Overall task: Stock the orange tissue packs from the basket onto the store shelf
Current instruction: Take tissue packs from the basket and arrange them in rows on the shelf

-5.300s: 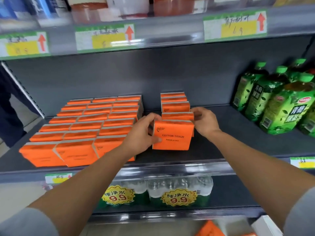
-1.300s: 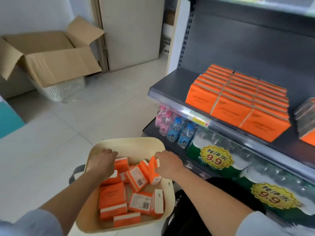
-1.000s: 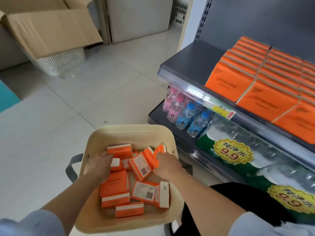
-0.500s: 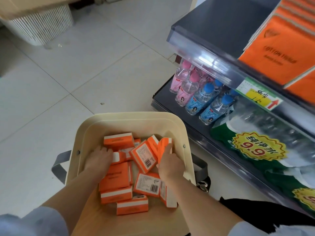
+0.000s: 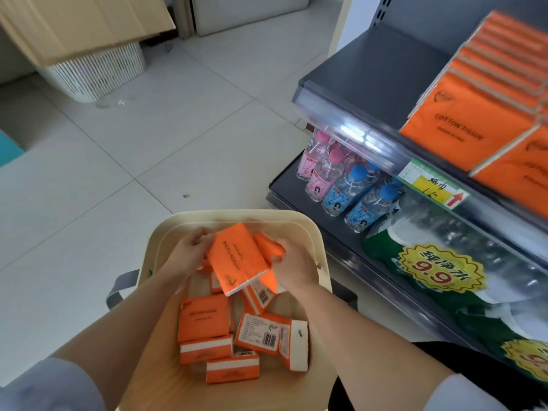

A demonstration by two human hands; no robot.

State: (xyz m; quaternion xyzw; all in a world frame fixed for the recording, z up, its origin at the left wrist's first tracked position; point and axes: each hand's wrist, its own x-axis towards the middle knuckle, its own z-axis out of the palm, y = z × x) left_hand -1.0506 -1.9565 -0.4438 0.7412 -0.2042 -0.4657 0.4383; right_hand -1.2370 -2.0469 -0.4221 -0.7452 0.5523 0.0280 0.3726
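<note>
Head cam, looking down at a cream basket (image 5: 308, 232) on the tiled floor (image 5: 124, 161), w/ a grey strap handle (image 5: 120, 287) sticking out on its left side. Both hands are inside the basket near the far rim. Left hand (image 5: 189, 252) is closed round the far-left edge of one orange tissue pack (image 5: 237, 259) — pack is lifted clear of the pile, tilted, its "COTTON TISSUE" face up, white end pointing toward the camera. Right hand (image 5: 292, 264) is closed on a second orange pack (image 5: 268, 246), which sits partly under and behind the first; the two packs overlap, and exactly how the fingers wrap it is hidden by the front pack.

More loose packs (image 5: 237, 336) lie jumbled on the basket floor below the wrists, approx. half a dozen visible: some face up, some barcode side up, one standing on edge at right showing its white side.

At right, the dark store shelf (image 5: 373, 69) carries rows of the same orange packs (image 5: 474, 114) standing on edge, filling its right part; the left part of that shelf is bare. A yellow price tag w/ red arrow (image 5: 433, 186) sits on the clear front rail. On the lower shelf are small pink- and blue-capped bottles (image 5: 344, 179), then wrapped water multipacks w/ a "9.9" sticker (image 5: 439, 271).

Top left: a cardboard box flap (image 5: 83, 22) over a white slatted bin (image 5: 98, 72).
</note>
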